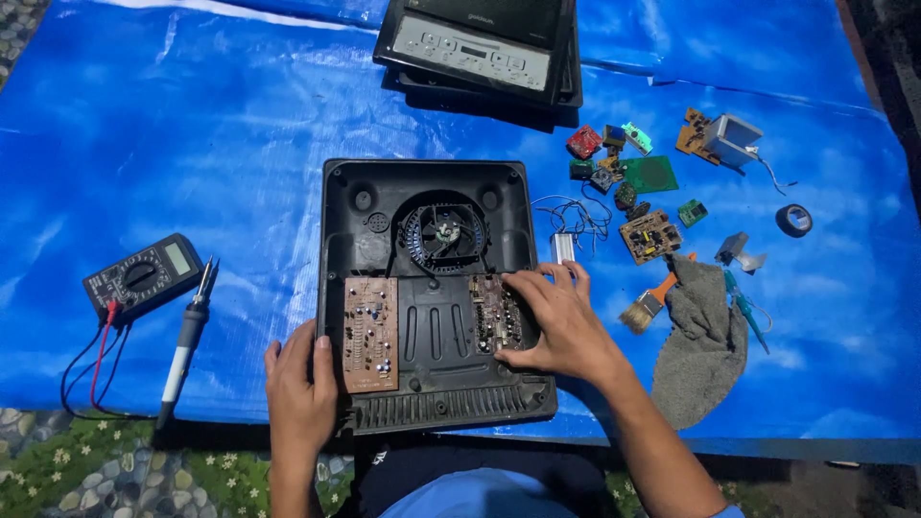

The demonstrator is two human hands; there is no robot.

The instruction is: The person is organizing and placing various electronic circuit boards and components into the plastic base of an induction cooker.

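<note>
The opened black appliance housing (434, 307) lies flat on the blue tarpaulin (192, 144), directly in front of me, with its round cooling fan (443, 233) in the upper half. My left hand (300, 388) grips the lower left edge of the housing, fingers closed around the rim beside the brown circuit board (370, 333), which sits in the left bay. My right hand (559, 321) rests flat on the right side of the housing, fingers spread and laid over the darker circuit board (494, 315); it clamps nothing.

To my left on the tarpaulin lie a multimeter (143, 278) with red and black leads, and just beside it a soldering iron (189, 331). To my right lie a paintbrush (646, 304), a grey cloth (703, 341), a roll of black tape (793, 221) and a scatter of small circuit boards (650, 236). The appliance's black top panel (480, 48) lies beyond the housing, well apart from it.
</note>
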